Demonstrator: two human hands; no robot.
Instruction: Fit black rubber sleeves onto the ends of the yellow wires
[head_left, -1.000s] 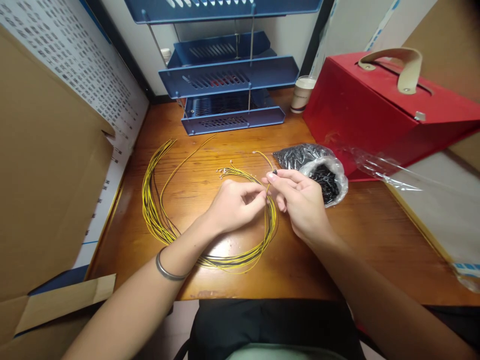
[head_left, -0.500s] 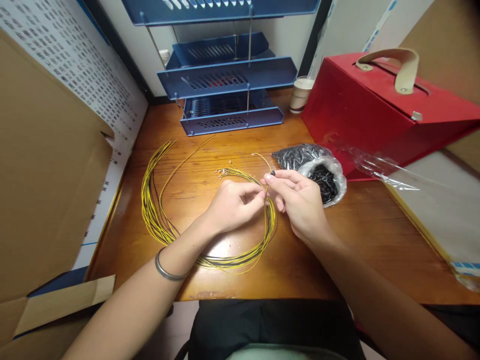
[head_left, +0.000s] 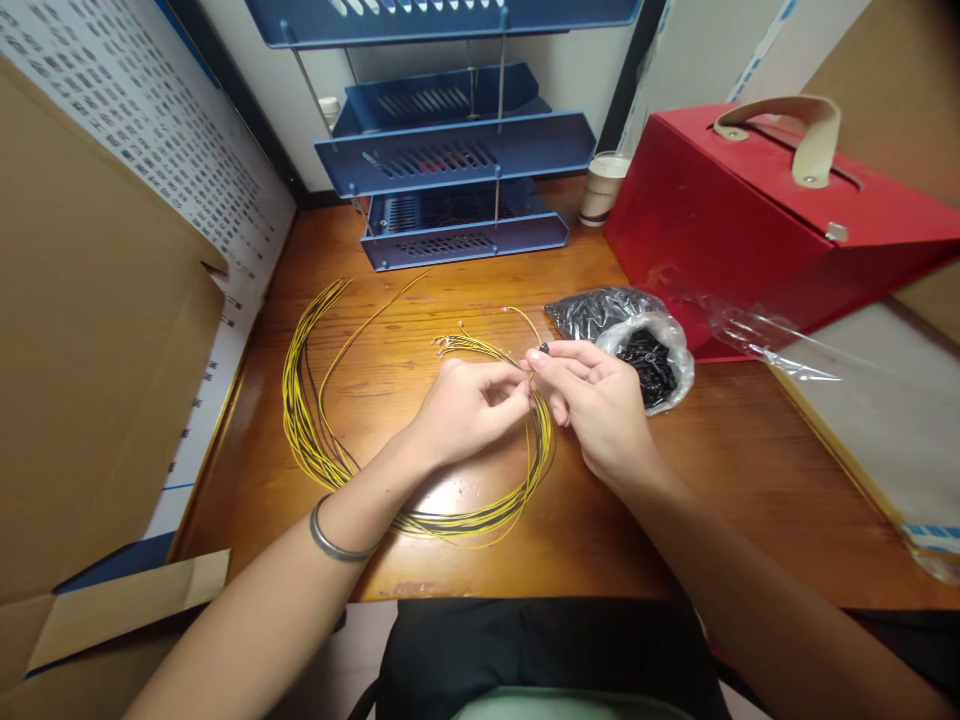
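Note:
My left hand is closed, thumb and forefinger pinching a thin yellow wire above the right part of the coil. Close beside it, my right hand pinches a small black connector housing between thumb and forefinger. The fingertips of both hands nearly meet, and they hide where wire and housing come together. Beneath them a loose coil of yellow and black wires lies on the table, its ends with small metal terminals fanned out behind my left hand. An open clear plastic bag full of small black parts lies just right of my right hand.
A blue tiered tray rack stands at the back of the wooden table. Right of it are a paper cup and a large red box with a beige handle. Cardboard walls the left side.
Both hands stay nearly in place, with only slight finger movement. The fingertips have shifted a little to the left, and the black housing has moved with them.

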